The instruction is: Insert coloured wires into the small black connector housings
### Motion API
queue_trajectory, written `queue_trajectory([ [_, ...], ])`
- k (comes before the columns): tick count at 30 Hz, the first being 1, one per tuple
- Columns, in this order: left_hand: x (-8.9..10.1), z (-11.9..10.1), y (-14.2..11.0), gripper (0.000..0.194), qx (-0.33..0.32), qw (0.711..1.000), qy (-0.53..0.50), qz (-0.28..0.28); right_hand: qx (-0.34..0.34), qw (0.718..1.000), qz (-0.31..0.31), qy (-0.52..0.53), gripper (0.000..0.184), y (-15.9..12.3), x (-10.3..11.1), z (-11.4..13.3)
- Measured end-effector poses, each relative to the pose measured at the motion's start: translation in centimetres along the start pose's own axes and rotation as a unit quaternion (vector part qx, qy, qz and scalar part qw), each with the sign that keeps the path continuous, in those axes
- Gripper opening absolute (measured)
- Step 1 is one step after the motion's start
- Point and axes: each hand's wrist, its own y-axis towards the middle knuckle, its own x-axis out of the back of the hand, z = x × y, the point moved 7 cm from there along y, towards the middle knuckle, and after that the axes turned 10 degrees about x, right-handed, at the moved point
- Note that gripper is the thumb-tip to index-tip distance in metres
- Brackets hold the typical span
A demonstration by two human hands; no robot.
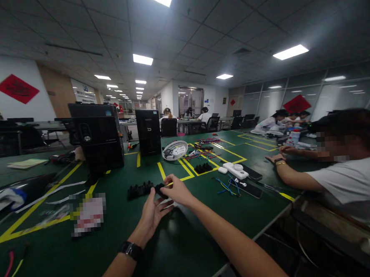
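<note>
On the green table, a small black part (159,190) of unclear kind is pinched between the thumb and fingers of my right hand (179,191). My left hand (151,215) is just beside it, thumb raised close to the part and fingers stretched out below it. Whether the left thumb touches the part I cannot tell. Just left of the hands sits a row of small black pieces (139,190), its right end close to the held part. Another group of similar black pieces (203,168) lies farther back to the right.
Two black computer towers (97,137) (149,132) stand at the back left. Behind my hands are a white basket (175,151) and coloured wires (204,152). Phones (250,189), a white device (235,170) and blue wires (227,187) lie right. A co-worker (347,174) sits at the right edge.
</note>
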Motion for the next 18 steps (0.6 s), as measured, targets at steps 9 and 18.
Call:
queue_trajectory([
  [9,2.1,-1.7,-0.1,0.042,-0.015,0.996,-0.085,-0.032,-0.033,0.958,-0.024,-0.283,0.022,-5.5,12.8,-3.9],
  [18,0.3,-0.4,-0.2,0.04,-0.011,0.999,-0.034,0.024,-0.189,0.904,0.035,-0.383,0.023,-9.6,20.8,-14.3],
])
